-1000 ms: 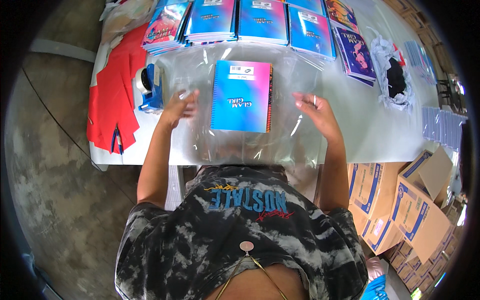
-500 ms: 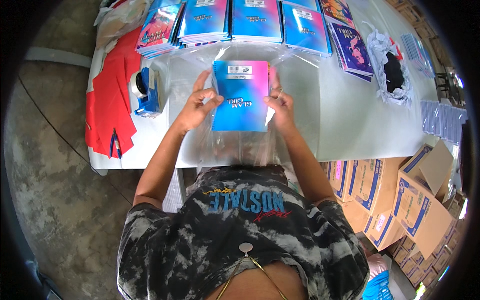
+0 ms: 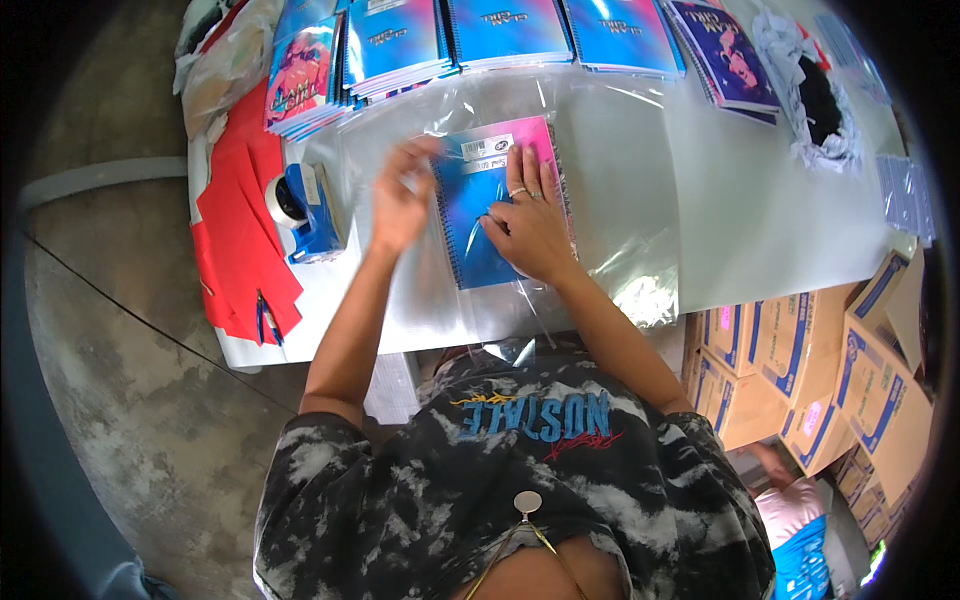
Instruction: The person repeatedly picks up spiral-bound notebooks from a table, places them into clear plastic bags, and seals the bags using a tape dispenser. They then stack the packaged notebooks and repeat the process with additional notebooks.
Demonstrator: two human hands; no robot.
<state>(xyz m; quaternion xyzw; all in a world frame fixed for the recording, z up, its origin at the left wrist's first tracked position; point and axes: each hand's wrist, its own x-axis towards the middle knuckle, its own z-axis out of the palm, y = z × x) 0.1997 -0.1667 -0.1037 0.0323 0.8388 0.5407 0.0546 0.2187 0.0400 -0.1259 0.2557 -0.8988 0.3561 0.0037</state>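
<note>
A blue-and-pink spiral notebook (image 3: 480, 230) lies slightly turned on a sheet of clear plastic film (image 3: 630, 190) on the table, its wire binding on the left. My right hand (image 3: 532, 215) rests on the cover with its fingers stretched out flat and the thumb spread to the left; it wears rings. Beside the notebook's upper left corner, my left hand (image 3: 405, 195) is raised and smeared by motion. Its fingers look bent, and whether they hold the film's edge cannot be made out. Under the notebook, patterned edges show along its right side.
Stacks of spiral notebooks (image 3: 510, 35) line the table's far side. On the left are a blue tape dispenser (image 3: 315, 215), red sheets (image 3: 240, 220) and pens (image 3: 266, 318). Crumpled pale wrapping (image 3: 800, 90) lies far right. Cardboard boxes (image 3: 780, 350) and another person (image 3: 800, 530) are at lower right.
The notebook has gone from being held between both hands to lying turned on the film. My right hand has moved onto its cover; my left has come off its edge.
</note>
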